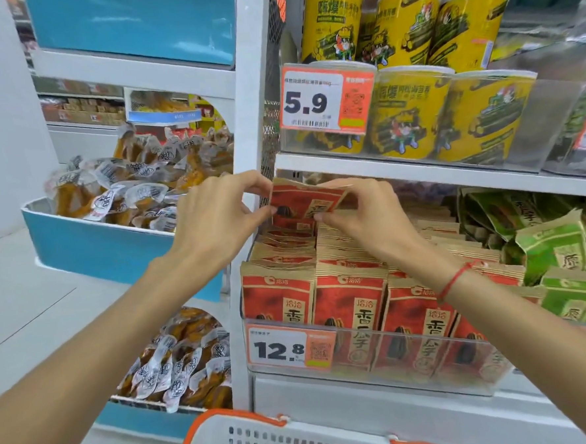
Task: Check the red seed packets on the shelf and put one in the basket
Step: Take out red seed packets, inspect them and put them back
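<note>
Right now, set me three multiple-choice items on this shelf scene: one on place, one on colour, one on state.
1. Where is the basket?
A. below the shelf front
B. on the top shelf
C. behind the cans

2. What colour are the cans above the red seed packets?
A. blue
B. yellow
C. white

3. How is the raised packet held?
A. by the left hand alone
B. by nobody
C. by the left hand and the right hand

Answers: 1 A, it sits at the bottom edge; 2 B, yellow labels show; 3 C, fingers pinch both sides.
</note>
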A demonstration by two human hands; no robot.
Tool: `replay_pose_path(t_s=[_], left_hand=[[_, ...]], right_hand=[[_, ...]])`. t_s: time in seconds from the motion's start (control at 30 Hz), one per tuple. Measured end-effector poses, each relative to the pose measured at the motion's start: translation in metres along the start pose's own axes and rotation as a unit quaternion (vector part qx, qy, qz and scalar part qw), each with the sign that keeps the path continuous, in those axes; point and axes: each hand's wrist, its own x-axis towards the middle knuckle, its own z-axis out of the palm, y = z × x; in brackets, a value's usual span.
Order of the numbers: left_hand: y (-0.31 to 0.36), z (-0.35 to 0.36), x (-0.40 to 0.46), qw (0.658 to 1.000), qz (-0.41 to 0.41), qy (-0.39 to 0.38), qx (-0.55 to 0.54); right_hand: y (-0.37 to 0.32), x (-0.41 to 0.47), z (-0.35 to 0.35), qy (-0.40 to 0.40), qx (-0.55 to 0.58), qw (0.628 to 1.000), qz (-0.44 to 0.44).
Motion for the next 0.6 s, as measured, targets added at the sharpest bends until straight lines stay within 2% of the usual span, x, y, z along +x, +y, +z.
replay_pose_path(t_s=[0.2, 0.37, 0.47, 0.53, 0.6], left_hand=[[-0.006, 0.018, 0.011, 0.996, 0.034, -0.015, 0.079], [-0.004, 0.022, 0.015, 0.996, 0.033, -0.012, 0.085], [-0.004, 0.026, 0.018, 0.982, 0.036, -0.041, 0.179], [0.002, 0.032, 0.023, 0.960, 0.046, -0.068, 0.268], [0.008, 0.035, 0.027, 0.940, 0.054, -0.091, 0.325]], right_hand=[[0.010, 0.016, 0.013, -0.036, -0.073, 0.995, 0.062], [0.018, 0.035, 0.025, -0.126, -0.128, 0.978, 0.107], [0.017, 0.040, 0.027, -0.184, -0.093, 0.972, 0.113], [0.013, 0.039, 0.025, -0.161, -0.061, 0.978, 0.117], [0.012, 0.037, 0.025, -0.142, -0.106, 0.980, 0.089]])
